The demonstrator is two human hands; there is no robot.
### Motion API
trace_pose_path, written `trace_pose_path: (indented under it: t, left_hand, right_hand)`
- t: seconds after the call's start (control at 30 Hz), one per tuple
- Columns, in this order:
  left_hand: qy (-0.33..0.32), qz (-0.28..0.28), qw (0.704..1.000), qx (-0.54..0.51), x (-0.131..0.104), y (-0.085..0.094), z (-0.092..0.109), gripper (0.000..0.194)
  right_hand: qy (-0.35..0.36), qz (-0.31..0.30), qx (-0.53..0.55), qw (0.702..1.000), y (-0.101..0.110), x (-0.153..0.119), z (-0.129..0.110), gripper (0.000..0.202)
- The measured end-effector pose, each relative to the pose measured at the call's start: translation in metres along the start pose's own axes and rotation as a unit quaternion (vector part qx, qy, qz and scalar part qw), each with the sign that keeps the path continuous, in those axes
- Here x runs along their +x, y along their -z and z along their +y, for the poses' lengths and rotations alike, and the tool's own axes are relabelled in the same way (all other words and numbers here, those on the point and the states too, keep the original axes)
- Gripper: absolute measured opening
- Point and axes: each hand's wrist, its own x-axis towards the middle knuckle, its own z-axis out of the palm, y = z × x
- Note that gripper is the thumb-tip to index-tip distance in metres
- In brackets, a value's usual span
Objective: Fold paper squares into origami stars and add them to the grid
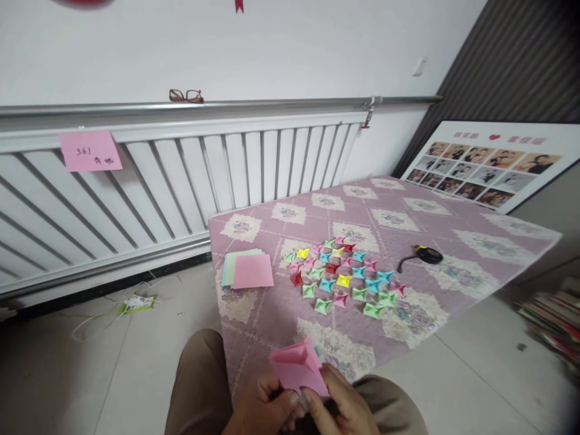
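Observation:
A partly folded sheet of pink paper (296,366) is held over my lap, just off the front edge of the table. My left hand (267,406) pinches its lower left side, thumb toward the middle. On the other side my right hand (342,403) grips the lower right edge, its thumb close to the left one. Beyond the hands, several small folded paper shapes (344,280) in pink, red, green, blue and yellow lie in loose rows. To their left rests a stack of paper sheets (254,271), a pink one on top.
A floral tablecloth (272,314) covers the table. A black coiled cable (428,254) lies at the right. Behind stands a white radiator (254,163), with glasses (186,95) on the pipe above. A photo board (493,160) leans at the right; a power strip (136,303) sits on the floor.

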Motion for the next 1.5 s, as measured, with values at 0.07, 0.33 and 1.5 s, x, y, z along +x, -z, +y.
trace_pose_path:
  t: [0.07, 0.33, 1.5]
  left_hand:
    - [0.004, 0.001, 1.000, 0.004, -0.001, -0.001, 0.002, 0.045]
    - [0.056, 0.008, 0.998, 0.031, -0.010, -0.005, 0.014, 0.057]
    - [0.078, 0.011, 0.991, 0.104, -0.018, -0.009, 0.015, 0.042]
  right_hand:
    - [-0.017, -0.018, 0.001, 1.000, 0.001, 0.000, -0.001, 0.011]
    - [-0.138, -0.061, 0.074, 0.986, 0.003, -0.001, -0.007, 0.026]
    - [-0.312, 0.022, 0.278, 0.908, -0.002, 0.012, -0.017, 0.034]
